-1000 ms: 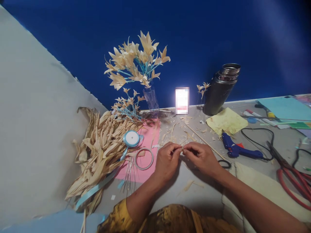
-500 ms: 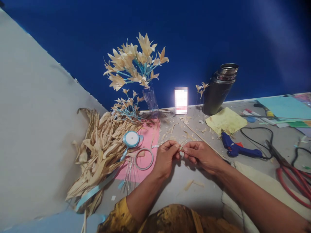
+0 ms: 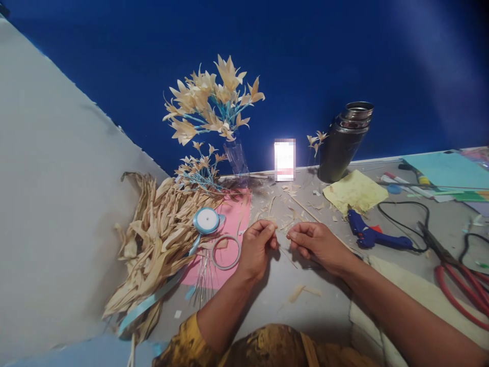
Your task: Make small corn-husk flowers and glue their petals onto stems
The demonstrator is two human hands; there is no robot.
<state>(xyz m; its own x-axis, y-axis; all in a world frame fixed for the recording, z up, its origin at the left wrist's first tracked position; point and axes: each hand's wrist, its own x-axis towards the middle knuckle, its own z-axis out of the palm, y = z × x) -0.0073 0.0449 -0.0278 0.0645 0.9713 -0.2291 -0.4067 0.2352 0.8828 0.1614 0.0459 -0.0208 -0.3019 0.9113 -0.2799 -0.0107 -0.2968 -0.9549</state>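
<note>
My left hand point(image 3: 258, 245) and my right hand point(image 3: 315, 241) hover over the grey table point(image 3: 305, 306), a few centimetres apart, each with its fingertips pinched. Between the two pinches runs a thin pale husk strip point(image 3: 281, 228), torn lengthwise. The left hand sits by a pink paper sheet point(image 3: 233, 214) and a clear tape ring point(image 3: 226, 251). A heap of dried corn husks point(image 3: 160, 234) lies to the left, with a light-blue ribbon spool point(image 3: 207, 219) on it.
A vase of husk flowers point(image 3: 214, 104) stands at the back, with a lit phone point(image 3: 284, 159) and a steel flask point(image 3: 343, 141). To the right lie yellow paper point(image 3: 355, 192), a blue glue gun point(image 3: 369, 235), red-handled scissors point(image 3: 458, 275), markers and coloured sheets point(image 3: 451, 171).
My hands, which were touching at the fingertips, have drawn apart, the left going left and the right staying, splitting the husk strip between them.
</note>
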